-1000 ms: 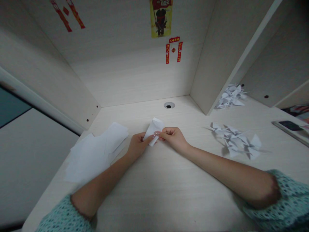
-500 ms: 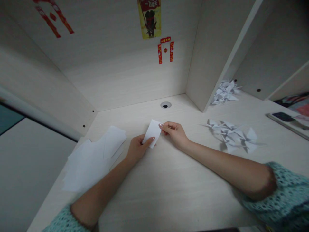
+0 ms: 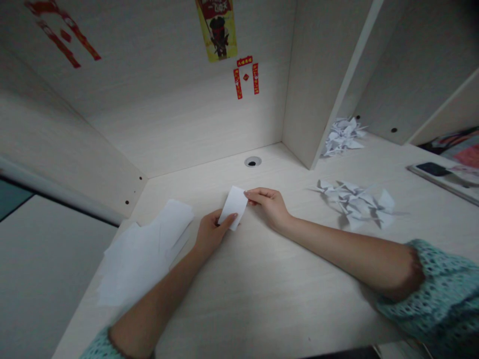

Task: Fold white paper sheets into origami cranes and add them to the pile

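Left hand [image 3: 209,232] pinched on the near end of a small white folded paper slip [image 3: 234,205], right hand [image 3: 271,205] gripping its far right corner with the fingertips. Slip held just above the pale wooden desk [image 3: 262,289], mid-scene. Loose stack of white paper sheets [image 3: 145,249] at left, near the left hand. Cluster of folded white paper cranes [image 3: 355,202] at right, well apart.

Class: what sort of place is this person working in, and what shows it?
Probably a study desk in a home or dormitory nook. The pale wooden desk has a cable hole and side panels, red paper decorations are stuck on the back panel, and folded paper shapes lie near the held paper.
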A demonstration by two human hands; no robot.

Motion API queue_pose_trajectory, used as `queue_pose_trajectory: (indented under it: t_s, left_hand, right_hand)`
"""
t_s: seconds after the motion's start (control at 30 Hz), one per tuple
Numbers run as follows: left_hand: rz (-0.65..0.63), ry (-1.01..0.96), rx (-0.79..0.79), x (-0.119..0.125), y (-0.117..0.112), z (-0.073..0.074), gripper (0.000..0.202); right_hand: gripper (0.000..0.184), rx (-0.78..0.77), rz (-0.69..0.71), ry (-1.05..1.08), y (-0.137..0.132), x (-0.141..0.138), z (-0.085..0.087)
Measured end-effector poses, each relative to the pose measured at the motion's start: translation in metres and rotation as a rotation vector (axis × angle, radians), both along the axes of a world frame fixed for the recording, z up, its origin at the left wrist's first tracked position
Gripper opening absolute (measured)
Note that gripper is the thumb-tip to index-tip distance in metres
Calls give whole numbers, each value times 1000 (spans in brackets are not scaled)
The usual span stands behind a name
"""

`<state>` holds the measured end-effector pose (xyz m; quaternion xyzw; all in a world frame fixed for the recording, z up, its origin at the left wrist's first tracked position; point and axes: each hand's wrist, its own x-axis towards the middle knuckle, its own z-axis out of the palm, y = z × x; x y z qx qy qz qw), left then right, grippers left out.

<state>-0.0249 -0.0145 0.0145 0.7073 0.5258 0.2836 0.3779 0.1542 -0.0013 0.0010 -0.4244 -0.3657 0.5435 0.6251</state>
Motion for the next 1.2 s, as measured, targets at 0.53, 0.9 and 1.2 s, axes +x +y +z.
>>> queue_pose_trajectory:
  t_s: [0.53, 0.9, 1.2]
  left_hand:
    - [117, -203, 19, -2, 3, -2, 36]
    - [71, -382, -53, 1, 1, -4, 36]
    - [258, -350, -60, 1, 2, -3, 32]
  right_hand:
    - [30, 182, 252, -386, -1, -6, -14]
    - [27, 359, 208, -742, -13, -4, -4]
    - [28, 509, 259, -1054, -18, -8, -3]
